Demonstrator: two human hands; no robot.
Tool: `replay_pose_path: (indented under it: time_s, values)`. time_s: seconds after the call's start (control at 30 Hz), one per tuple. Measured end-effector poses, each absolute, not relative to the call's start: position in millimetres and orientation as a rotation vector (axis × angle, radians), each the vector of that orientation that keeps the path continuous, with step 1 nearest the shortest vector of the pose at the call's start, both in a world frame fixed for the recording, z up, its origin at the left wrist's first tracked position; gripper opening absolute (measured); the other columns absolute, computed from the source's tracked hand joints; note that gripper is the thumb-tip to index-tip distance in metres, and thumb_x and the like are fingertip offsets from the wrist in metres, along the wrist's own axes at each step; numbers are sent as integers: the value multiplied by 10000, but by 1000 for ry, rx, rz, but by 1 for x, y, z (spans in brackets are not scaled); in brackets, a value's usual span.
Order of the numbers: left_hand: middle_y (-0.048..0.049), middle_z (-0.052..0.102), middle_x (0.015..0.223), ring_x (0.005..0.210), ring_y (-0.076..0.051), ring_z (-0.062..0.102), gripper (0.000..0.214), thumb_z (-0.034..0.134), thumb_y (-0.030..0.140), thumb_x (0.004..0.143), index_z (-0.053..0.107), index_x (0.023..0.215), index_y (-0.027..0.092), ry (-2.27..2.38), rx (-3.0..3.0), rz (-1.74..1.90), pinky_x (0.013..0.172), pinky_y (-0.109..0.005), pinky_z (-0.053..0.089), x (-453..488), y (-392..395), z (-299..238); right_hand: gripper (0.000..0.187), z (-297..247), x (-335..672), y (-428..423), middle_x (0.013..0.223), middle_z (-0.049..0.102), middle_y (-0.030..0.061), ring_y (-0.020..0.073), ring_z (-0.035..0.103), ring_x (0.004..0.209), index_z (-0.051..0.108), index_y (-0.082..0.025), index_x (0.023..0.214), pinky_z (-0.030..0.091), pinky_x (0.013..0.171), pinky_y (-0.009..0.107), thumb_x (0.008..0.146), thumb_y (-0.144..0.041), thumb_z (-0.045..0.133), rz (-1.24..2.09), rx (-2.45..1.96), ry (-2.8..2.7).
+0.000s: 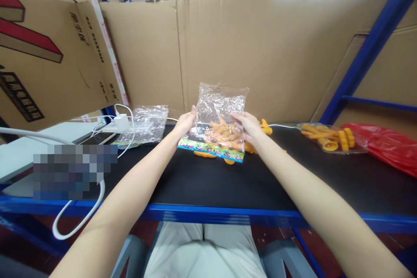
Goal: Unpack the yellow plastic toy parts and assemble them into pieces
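A clear plastic bag with a colourful printed strip along its lower edge is stretched between my two hands above the black mat. My left hand grips its left side, thumb upward. On the right side, my right hand pinches the bag, its fingers partly seen through the film. Several orange plastic pieces lie on the mat behind and below the bag. Most of them show only through the clear film, so I cannot tell whether any are inside it.
Another clear bag lies at the left beside a white charger and cables. At the right, a bag of orange pieces sits next to red plastic. Cardboard walls the back; a blue rail edges the front.
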State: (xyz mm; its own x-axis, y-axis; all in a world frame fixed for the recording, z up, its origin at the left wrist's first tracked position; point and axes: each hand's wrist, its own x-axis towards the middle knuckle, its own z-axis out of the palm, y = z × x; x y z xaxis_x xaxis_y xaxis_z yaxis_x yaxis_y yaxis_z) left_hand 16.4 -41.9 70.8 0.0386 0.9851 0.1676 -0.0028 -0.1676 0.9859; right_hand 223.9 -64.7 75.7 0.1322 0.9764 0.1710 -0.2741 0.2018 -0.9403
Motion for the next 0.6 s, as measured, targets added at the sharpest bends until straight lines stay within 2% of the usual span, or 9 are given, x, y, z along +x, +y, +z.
replay_pose_path:
  time_s: [0.13, 0.2, 0.33, 0.5, 0.6]
  values:
    - [48, 344, 404, 363, -70, 352, 497, 478, 592, 831, 465, 564, 173, 1200, 1346, 1365, 398, -218, 258, 15, -44, 74, 269, 74, 226, -59, 457, 390, -79, 36, 279, 381, 436, -198, 589, 228, 339, 179, 697, -122, 670, 1085, -838, -925]
    - [61, 319, 399, 355, -57, 317, 474, 501, 571, 831, 497, 590, 163, 1177, 1350, 1367, 390, -208, 248, 14, -43, 74, 236, 75, 227, -57, 463, 399, -77, 37, 292, 386, 463, -192, 598, 243, 347, 177, 708, -113, 656, 1087, -788, -893]
    - [95, 302, 407, 338, -25, 242, 351, 599, 473, 812, 555, 683, 149, 1031, 1369, 1368, 361, -177, 186, 10, -36, 68, 172, 78, 228, -59, 555, 494, -52, 54, 425, 460, 514, -182, 652, 369, 424, 182, 720, -165, 672, 1206, -729, -820]
    - [99, 358, 440, 332, -19, 297, 255, 695, 365, 756, 551, 701, 162, 856, 1390, 1342, 347, -161, 220, 12, -37, 63, 118, 78, 230, -62, 727, 596, -9, 85, 534, 583, 572, -175, 740, 454, 501, 217, 711, -203, 684, 1357, -744, -868]
    - [74, 463, 526, 372, -16, 365, 227, 729, 329, 727, 581, 770, 162, 786, 1418, 1273, 364, -154, 272, 17, -42, 61, 129, 74, 229, -60, 677, 562, -14, 86, 523, 569, 556, -173, 692, 448, 485, 217, 698, -185, 685, 1302, -798, -904]
